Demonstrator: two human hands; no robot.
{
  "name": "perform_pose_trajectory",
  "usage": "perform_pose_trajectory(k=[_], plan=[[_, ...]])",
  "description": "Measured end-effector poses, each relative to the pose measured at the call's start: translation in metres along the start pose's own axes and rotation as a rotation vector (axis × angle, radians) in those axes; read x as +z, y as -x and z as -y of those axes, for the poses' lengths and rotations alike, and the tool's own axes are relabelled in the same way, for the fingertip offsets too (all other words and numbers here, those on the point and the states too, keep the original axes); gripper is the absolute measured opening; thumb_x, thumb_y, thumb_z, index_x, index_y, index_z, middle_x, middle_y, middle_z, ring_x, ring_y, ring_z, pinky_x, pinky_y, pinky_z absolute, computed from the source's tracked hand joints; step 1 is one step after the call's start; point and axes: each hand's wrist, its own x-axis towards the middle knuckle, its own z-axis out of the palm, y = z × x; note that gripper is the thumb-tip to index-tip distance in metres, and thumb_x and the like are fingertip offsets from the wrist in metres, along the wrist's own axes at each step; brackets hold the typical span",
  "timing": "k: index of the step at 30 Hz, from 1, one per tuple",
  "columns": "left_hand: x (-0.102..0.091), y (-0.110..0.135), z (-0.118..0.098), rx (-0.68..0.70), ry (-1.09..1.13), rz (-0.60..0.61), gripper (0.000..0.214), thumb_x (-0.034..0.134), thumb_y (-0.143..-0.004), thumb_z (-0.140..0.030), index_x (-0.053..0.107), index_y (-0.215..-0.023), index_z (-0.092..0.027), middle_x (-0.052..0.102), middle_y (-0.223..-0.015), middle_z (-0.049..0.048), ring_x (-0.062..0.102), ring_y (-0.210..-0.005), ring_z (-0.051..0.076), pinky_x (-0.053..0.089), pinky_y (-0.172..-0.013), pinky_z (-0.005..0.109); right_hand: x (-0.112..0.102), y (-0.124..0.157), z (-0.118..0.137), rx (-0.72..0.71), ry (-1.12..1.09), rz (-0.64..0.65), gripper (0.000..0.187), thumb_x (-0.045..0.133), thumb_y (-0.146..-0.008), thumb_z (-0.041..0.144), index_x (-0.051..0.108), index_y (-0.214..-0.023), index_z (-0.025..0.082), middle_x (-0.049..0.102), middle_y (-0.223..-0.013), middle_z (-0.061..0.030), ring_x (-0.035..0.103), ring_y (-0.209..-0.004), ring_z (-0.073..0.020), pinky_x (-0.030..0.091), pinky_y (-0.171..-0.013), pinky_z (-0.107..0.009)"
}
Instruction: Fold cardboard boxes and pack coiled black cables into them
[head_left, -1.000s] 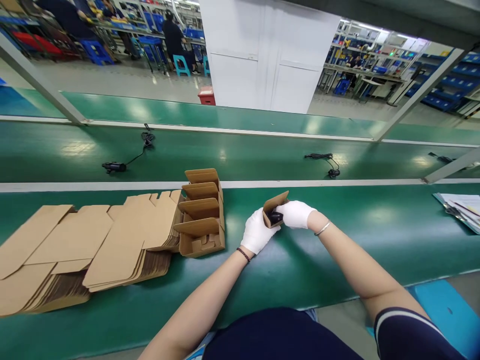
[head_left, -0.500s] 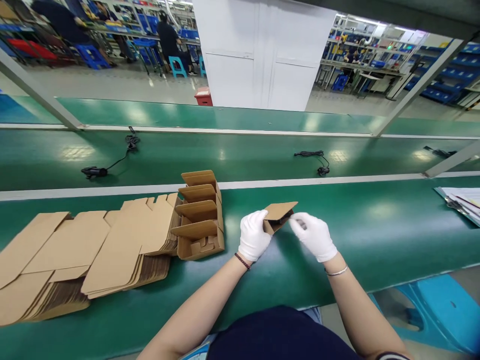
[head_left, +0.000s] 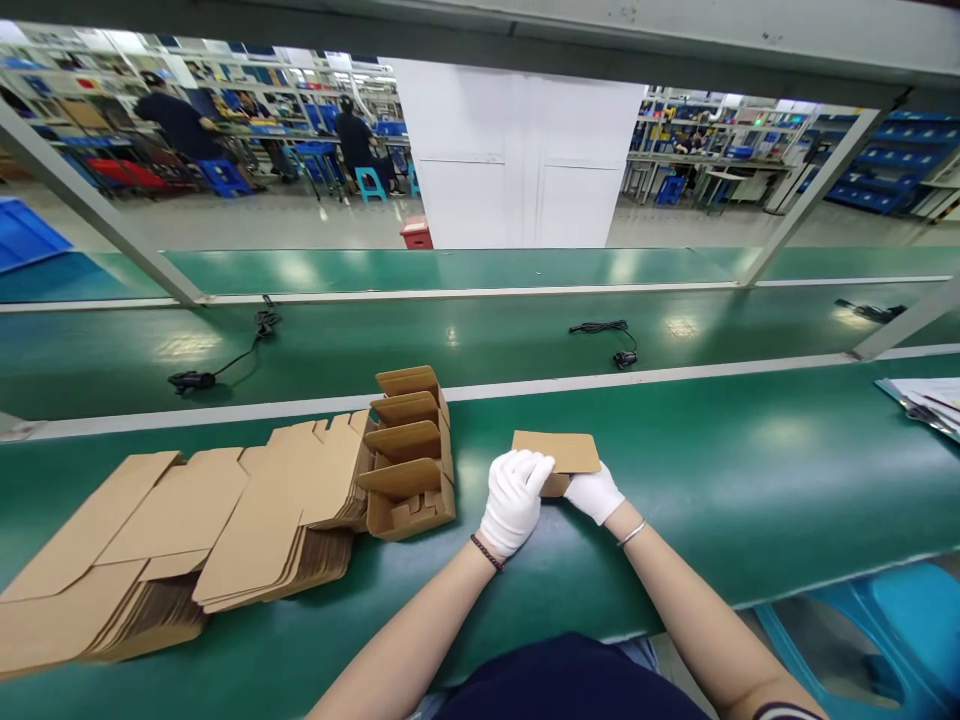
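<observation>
A small brown cardboard box [head_left: 556,453], its lid flap raised and tilted over the top, is held between my two white-gloved hands above the green table. My left hand [head_left: 513,502] closes round the box's left side, with the fingers bent at the near edge. On the other side my right hand [head_left: 595,494] grips the box's right end, its fingers partly hidden under the flap. To the left stands a row of several folded cardboard boxes [head_left: 448,470] with their lids up. The inside of the held box is hidden.
Stacks of flat cardboard blanks [head_left: 255,525] lie on the left of the green table [head_left: 720,450]. Black cabled devices [head_left: 193,381] rest beyond the white strip. A clipboard with papers [head_left: 926,400] is at far right, above a blue stool [head_left: 892,620]. Metal posts [head_left: 817,190] frame the bench.
My right hand has moved from the box's right edge to under its flap. The box has turned so the flap faces me more flatly. The camera view has tipped up.
</observation>
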Motion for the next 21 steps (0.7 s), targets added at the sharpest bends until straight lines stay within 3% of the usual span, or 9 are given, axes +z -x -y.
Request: perform_pose_trajectory(k=[5, 8, 10, 13, 15, 17, 19, 21], plan=[[0.001, 0.011, 0.016, -0.107, -0.11, -0.084, 0.047, 0.048, -0.069, 0.004, 0.06, -0.11, -0.017, 0.069, -0.103, 0.0112, 0.063, -0.101, 0.025, 0.047, -0.091, 0.042, -0.021, 0.0, 0.014, -0.026, 0.371, -0.139, 0.012, 0.056, -0.073, 0.026, 0.063, -0.08, 0.02, 0.072, -0.079, -0.0083, 0.068, -0.083, -0.026, 0.049, -0.076, -0.034], [0.007, 0.017, 0.032, -0.309, -0.105, -0.171, 0.044, 0.054, -0.072, -0.004, 0.058, -0.115, -0.014, 0.067, -0.109, 0.0146, 0.062, -0.106, 0.028, 0.048, -0.093, 0.045, -0.052, 0.001, 0.025, -0.232, 0.637, -0.417, 0.019, 0.054, -0.079, 0.036, 0.062, -0.078, 0.019, 0.07, -0.072, -0.0076, 0.068, -0.069, -0.0228, 0.048, -0.066, -0.03], [0.011, 0.019, 0.039, -0.49, -0.021, -0.161, 0.044, 0.065, -0.072, -0.016, 0.057, -0.116, -0.013, 0.066, -0.111, 0.016, 0.063, -0.106, 0.03, 0.05, -0.093, 0.045, -0.075, 0.006, 0.033, -0.399, 0.686, -0.661, 0.025, 0.053, -0.082, 0.043, 0.062, -0.079, 0.019, 0.069, -0.068, -0.0058, 0.067, -0.061, -0.0196, 0.049, -0.06, -0.028], [0.015, 0.02, 0.041, -0.686, 0.194, 0.001, 0.047, 0.07, -0.072, -0.023, 0.057, -0.116, -0.013, 0.068, -0.109, 0.0139, 0.067, -0.1, 0.028, 0.053, -0.089, 0.044, -0.103, 0.021, 0.049, -0.504, 0.549, -0.895, 0.025, 0.058, -0.08, 0.043, 0.065, -0.08, 0.019, 0.07, -0.069, -0.0047, 0.068, -0.061, -0.0187, 0.052, -0.061, -0.029], [0.016, 0.02, 0.039, -0.713, 0.294, 0.104, 0.033, 0.062, -0.078, -0.018, 0.06, -0.11, -0.016, 0.071, -0.1, 0.0097, 0.069, -0.094, 0.024, 0.054, -0.089, 0.042, -0.116, 0.032, 0.061, -0.53, 0.42, -0.988, 0.021, 0.061, -0.08, 0.039, 0.067, -0.08, 0.018, 0.069, -0.067, -0.0042, 0.067, -0.059, -0.0189, 0.053, -0.06, -0.031], [0.015, 0.019, 0.034, -0.686, 0.319, 0.143, 0.037, 0.063, -0.077, -0.017, 0.059, -0.114, -0.016, 0.07, -0.108, 0.0106, 0.066, -0.104, 0.025, 0.05, -0.097, 0.045, -0.121, 0.04, 0.072, -0.591, 0.248, -1.055, 0.019, 0.062, -0.079, 0.037, 0.065, -0.079, 0.018, 0.066, -0.062, -0.0025, 0.065, -0.054, -0.0189, 0.054, -0.057, -0.033], [0.015, 0.017, 0.027, -0.661, 0.374, 0.166, 0.073, 0.073, -0.069, -0.022, 0.043, -0.135, -0.016, 0.054, -0.135, 0.0167, 0.051, -0.127, 0.03, 0.04, -0.107, 0.048, -0.121, 0.043, 0.08, -0.676, 0.095, -1.069, 0.019, 0.064, -0.078, 0.038, 0.06, -0.076, 0.02, 0.062, -0.059, -0.0006, 0.064, -0.051, -0.0192, 0.054, -0.054, -0.034], [0.015, 0.015, 0.016, -0.642, 0.529, 0.228, 0.113, 0.08, -0.063, -0.027, 0.008, -0.15, -0.018, 0.029, -0.152, 0.0212, 0.034, -0.139, 0.032, 0.034, -0.111, 0.051, -0.117, 0.042, 0.084, -0.73, 0.007, -1.033, 0.021, 0.065, -0.077, 0.04, 0.056, -0.074, 0.021, 0.06, -0.062, -0.0002, 0.064, -0.052, -0.0194, 0.055, -0.052, -0.035]])
